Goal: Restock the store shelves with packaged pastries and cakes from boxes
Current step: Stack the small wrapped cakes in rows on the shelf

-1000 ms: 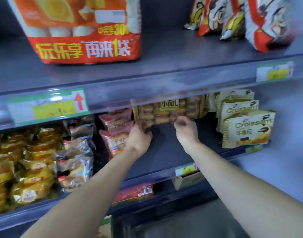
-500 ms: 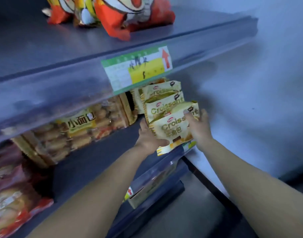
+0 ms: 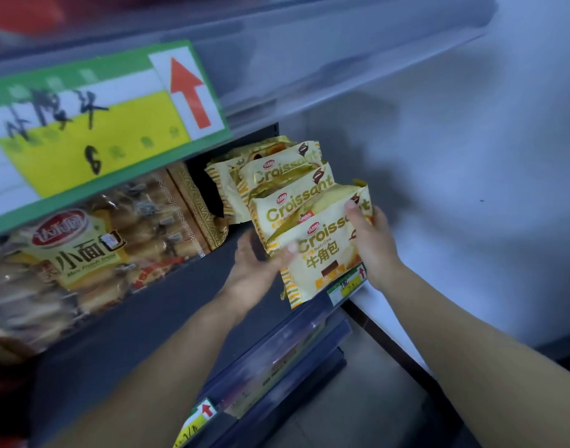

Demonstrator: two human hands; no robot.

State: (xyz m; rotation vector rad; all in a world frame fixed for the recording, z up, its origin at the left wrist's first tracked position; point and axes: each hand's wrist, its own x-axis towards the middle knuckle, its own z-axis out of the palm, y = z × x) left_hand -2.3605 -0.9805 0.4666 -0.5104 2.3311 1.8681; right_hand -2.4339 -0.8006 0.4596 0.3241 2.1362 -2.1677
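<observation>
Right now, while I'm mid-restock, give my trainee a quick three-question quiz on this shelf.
1. True or false: the left hand and right hand both grip the front croissant pack.
2. Where does the mini bread bag lie relative to the croissant packs? A) left B) right C) shelf above
3. What colour is the arrow on the big price label?
Key: 1 true; 2 A; 3 red.

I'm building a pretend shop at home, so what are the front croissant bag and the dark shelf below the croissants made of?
The front croissant bag looks like thin, glossy plastic film: it crinkles, catches the light and has crimped side seams. The dark shelf looks like painted metal with a dull finish, flat and thin, though painted board cannot be ruled out.
</observation>
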